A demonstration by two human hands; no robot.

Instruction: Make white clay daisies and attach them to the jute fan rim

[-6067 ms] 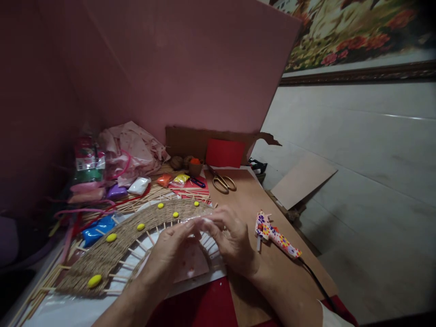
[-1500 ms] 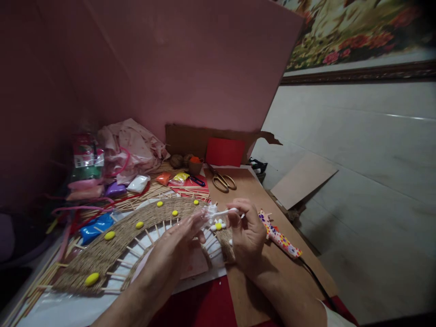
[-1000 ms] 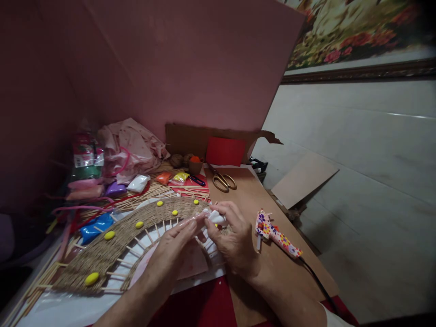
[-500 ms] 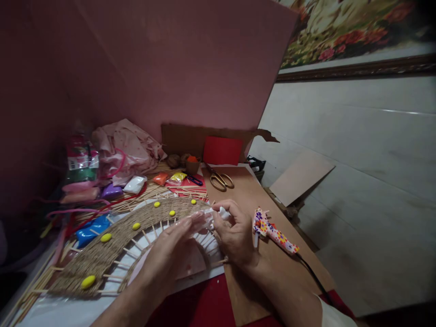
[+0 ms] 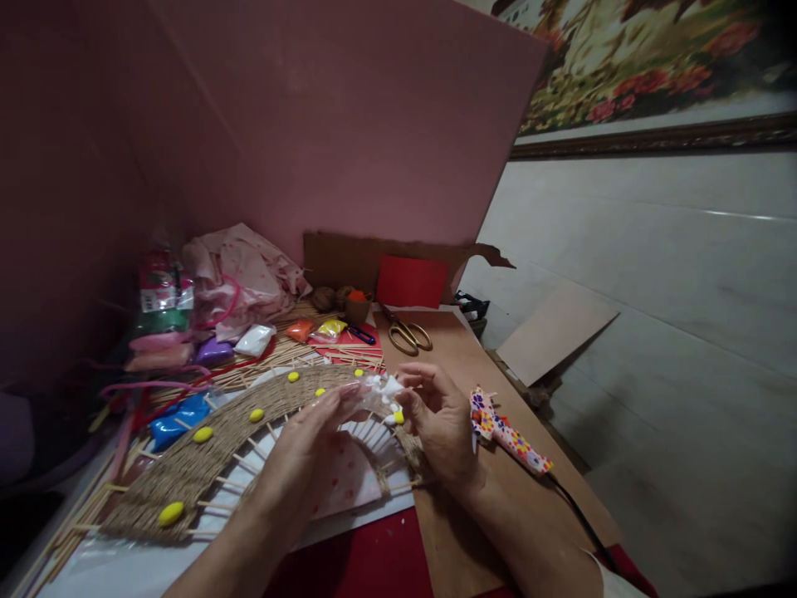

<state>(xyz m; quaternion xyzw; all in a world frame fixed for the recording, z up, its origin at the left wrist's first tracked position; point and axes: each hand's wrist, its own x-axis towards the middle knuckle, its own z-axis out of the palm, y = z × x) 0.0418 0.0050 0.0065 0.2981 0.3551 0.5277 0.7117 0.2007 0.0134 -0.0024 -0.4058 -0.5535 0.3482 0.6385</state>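
Observation:
My left hand (image 5: 311, 444) is closed on a crinkled clear plastic bag (image 5: 356, 400) that has white stuff at its mouth. Between thumb and fingers, my right hand (image 5: 439, 415) pinches a bit of white modelling clay (image 5: 391, 388) at that mouth. Both hands hover over the right half of an arched fan of woven twine (image 5: 227, 444) on wooden sticks. Yellow oval pieces (image 5: 170, 513) dot the twine band. Below my right fingers shows another yellow piece (image 5: 399, 417) with white beside it. Pink spotted cloth (image 5: 349, 477) fills the fan's inner part, partly hidden by my left hand.
Gold-handled scissors (image 5: 408, 336) lie behind my hands on brown board (image 5: 464, 365). To the right is a flower-patterned glue gun (image 5: 507, 436) with a black cord. Blue (image 5: 180, 421), purple (image 5: 215, 351) and white (image 5: 255, 340) packets lie left, near loose sticks.
My hands have drawn slightly apart, with white clay now showing between them. A yellow piece with white beside it has come into view under my right fingers. The view has shifted slightly.

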